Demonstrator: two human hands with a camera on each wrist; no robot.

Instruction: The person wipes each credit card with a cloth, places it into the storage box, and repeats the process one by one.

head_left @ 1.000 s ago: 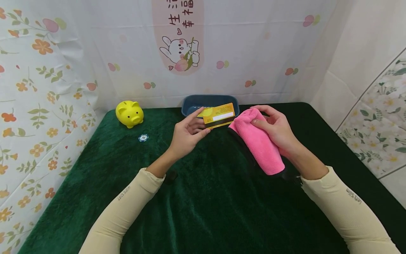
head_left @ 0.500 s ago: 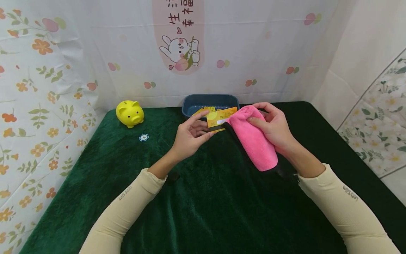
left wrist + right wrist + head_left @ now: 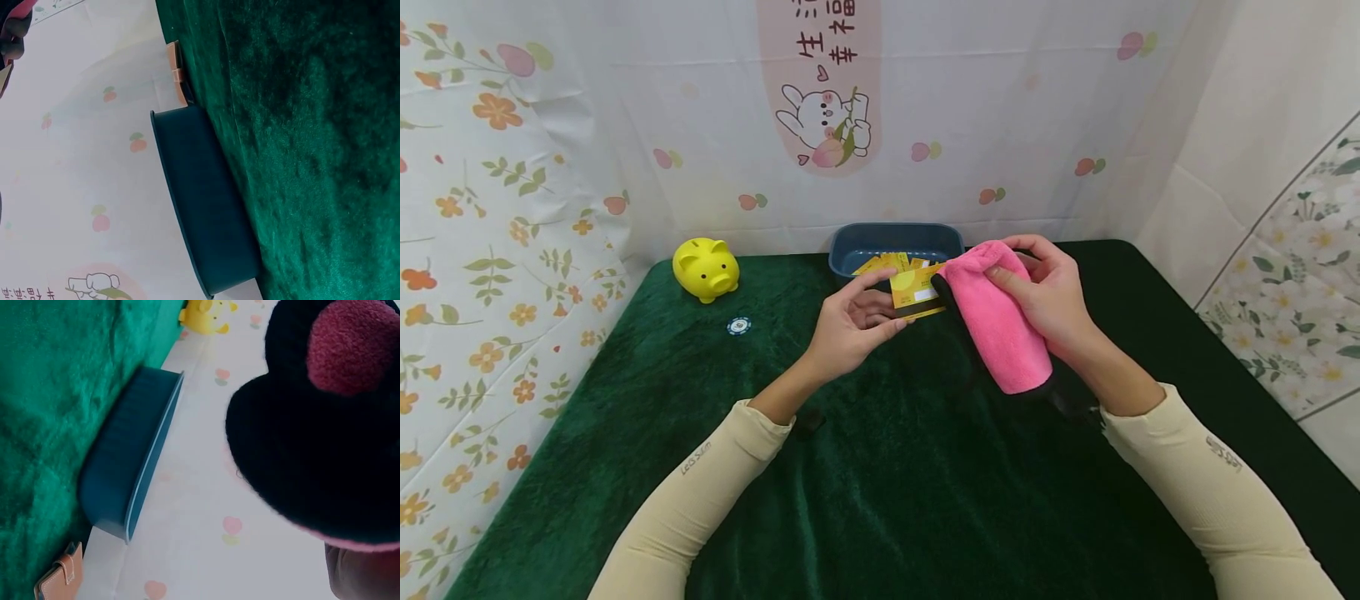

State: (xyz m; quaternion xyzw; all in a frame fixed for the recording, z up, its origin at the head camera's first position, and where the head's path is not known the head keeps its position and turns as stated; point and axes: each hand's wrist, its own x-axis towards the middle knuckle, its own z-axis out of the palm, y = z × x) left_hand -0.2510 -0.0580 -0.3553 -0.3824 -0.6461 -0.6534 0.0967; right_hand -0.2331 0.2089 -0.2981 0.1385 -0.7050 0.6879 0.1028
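My left hand [image 3: 847, 327] pinches a yellow bank card [image 3: 913, 285] with a dark stripe and a white strip. My right hand [image 3: 1054, 293] grips a pink cloth [image 3: 1000, 329] with a dark underside. The cloth's upper left edge covers the right end of the card. Both are held up in front of a dark blue plastic basin [image 3: 951, 237], where several yellow cards [image 3: 891, 262] lie. In the right wrist view, the dark side of the cloth fills much of the right half. The left wrist view catches only some fingers at its top left corner.
A yellow piggy bank [image 3: 706, 270] stands at the back left of the green-covered table [image 3: 865, 483]. Near it lies a blue and white poker chip [image 3: 739, 326]. Beside the basin sits a tan wallet [image 3: 62, 575] with a strap. A printed white curtain [image 3: 700, 100] hangs behind.
The cloth has moved left and a little up, so it covers more of the card's right end. The card has shifted slightly right and down, uncovering cards in the basin.
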